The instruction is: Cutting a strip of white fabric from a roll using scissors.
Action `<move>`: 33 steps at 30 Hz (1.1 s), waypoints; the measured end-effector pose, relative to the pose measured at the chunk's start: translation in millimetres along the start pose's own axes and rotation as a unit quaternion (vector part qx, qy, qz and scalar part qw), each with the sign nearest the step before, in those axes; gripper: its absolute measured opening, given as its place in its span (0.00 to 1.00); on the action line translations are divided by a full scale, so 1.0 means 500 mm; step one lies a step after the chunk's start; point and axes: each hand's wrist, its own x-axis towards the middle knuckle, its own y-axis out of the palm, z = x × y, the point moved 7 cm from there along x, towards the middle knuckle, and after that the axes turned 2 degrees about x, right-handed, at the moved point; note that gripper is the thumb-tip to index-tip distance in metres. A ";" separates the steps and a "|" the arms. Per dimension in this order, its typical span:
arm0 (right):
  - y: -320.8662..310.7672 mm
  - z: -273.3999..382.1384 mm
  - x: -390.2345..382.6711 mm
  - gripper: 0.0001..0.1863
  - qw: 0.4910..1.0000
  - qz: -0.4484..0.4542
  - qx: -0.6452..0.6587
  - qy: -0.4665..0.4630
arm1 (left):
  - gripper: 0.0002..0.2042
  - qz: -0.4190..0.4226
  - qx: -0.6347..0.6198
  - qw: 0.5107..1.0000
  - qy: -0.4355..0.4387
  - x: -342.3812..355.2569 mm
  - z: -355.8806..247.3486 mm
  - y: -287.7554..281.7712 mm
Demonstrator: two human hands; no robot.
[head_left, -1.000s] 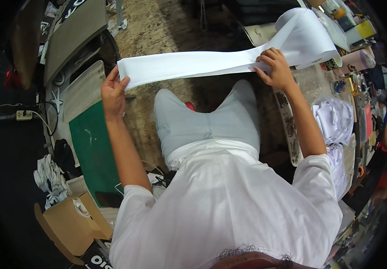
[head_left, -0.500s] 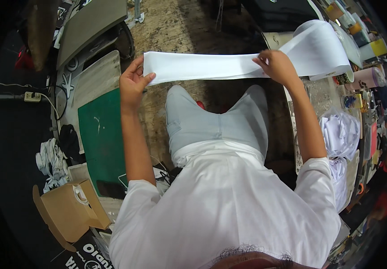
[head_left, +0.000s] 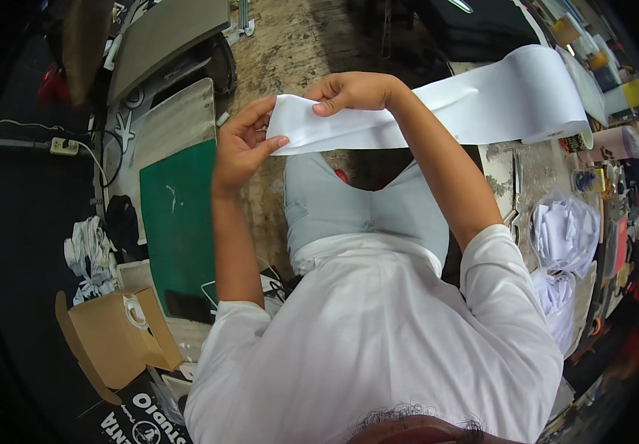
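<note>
A long white strip of fabric or paper (head_left: pixel 438 115) stretches across above my lap, running from a wide white roll (head_left: pixel 549 89) on the right-hand table. My left hand (head_left: pixel 244 144) grips the strip's free end, thumb pressed on its lower corner. My right hand (head_left: pixel 353 92) has crossed to the strip's upper edge near that end, pinching it with the thumb in front and fingers partly hidden behind. The strip is slightly creased between my hands.
On my left are a green mat (head_left: pixel 175 222), an open cardboard box (head_left: pixel 112 337), bundled white cloth (head_left: pixel 86 259) and a power socket (head_left: pixel 64 146). The cluttered right-hand table (head_left: pixel 497 170) carries scissors, bagged white material (head_left: pixel 564 233) and small containers. Something red, possibly another person, shows at the far right edge.
My right hand has slid leftward along the strip from near the roll to close beside my left hand. My left hand and the strip's end have shifted rightward in the picture.
</note>
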 end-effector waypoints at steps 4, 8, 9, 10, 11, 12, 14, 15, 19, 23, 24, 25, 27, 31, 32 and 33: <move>0.009 0.006 0.004 0.20 0.990 -0.060 -0.122 0.031 | 0.29 -0.006 0.016 1.000 0.011 -0.001 0.009 -0.010; -0.005 0.017 -0.025 0.20 0.966 -0.119 -0.229 0.022 | 0.30 -0.034 0.026 0.999 0.003 0.005 0.032 -0.022; -0.010 0.013 -0.034 0.22 0.956 -0.129 -0.260 0.044 | 0.30 -0.042 0.026 0.999 0.003 0.006 0.035 -0.024; -0.016 0.008 -0.043 0.24 0.945 -0.139 -0.290 0.066 | 0.30 -0.051 0.026 0.998 0.003 0.008 0.037 -0.026; -0.018 0.004 -0.048 0.24 0.945 -0.139 -0.290 0.067 | 0.30 -0.051 0.025 0.998 0.002 0.008 0.038 -0.025; -0.019 0.000 -0.052 0.26 0.940 -0.139 -0.306 0.063 | 0.30 -0.055 0.021 0.998 0.002 0.009 0.037 -0.025; -0.022 -0.010 -0.061 0.27 0.934 -0.138 -0.322 0.060 | 0.30 -0.058 0.017 0.998 0.001 0.010 0.038 -0.026; -0.024 -0.011 -0.066 0.26 0.932 -0.147 -0.329 0.046 | 0.30 -0.057 0.016 0.998 0.001 0.010 0.041 -0.028; -0.036 -0.036 -0.078 0.22 0.961 -0.196 -0.178 0.072 | 0.30 -0.062 -0.001 0.998 -0.009 0.008 0.049 -0.038; -0.043 -0.030 -0.093 0.17 0.959 -0.203 -0.191 0.043 | 0.30 -0.073 -0.021 0.997 -0.031 0.008 0.059 -0.045; -0.043 -0.025 -0.095 0.16 0.959 -0.203 -0.196 0.031 | 0.29 -0.085 -0.030 0.996 -0.025 0.007 0.059 -0.048; -0.043 -0.020 -0.097 0.14 0.958 -0.203 -0.202 0.019 | 0.29 -0.097 -0.040 0.994 -0.018 0.005 0.059 -0.051; -0.051 -0.015 -0.108 0.12 0.955 -0.216 -0.205 0.004 | 0.27 -0.108 -0.037 0.993 -0.002 0.006 0.062 -0.052; -0.047 0.008 -0.125 0.12 0.946 -0.254 -0.199 -0.023 | 0.23 -0.138 -0.072 0.988 0.014 0.003 0.069 -0.058; -0.046 0.009 -0.127 0.12 0.946 -0.254 -0.200 -0.023 | 0.23 -0.138 -0.072 0.988 0.015 0.005 0.065 -0.053; -0.048 0.010 -0.131 0.13 0.942 -0.267 -0.205 -0.024 | 0.21 -0.149 -0.064 0.987 0.009 0.006 0.062 -0.049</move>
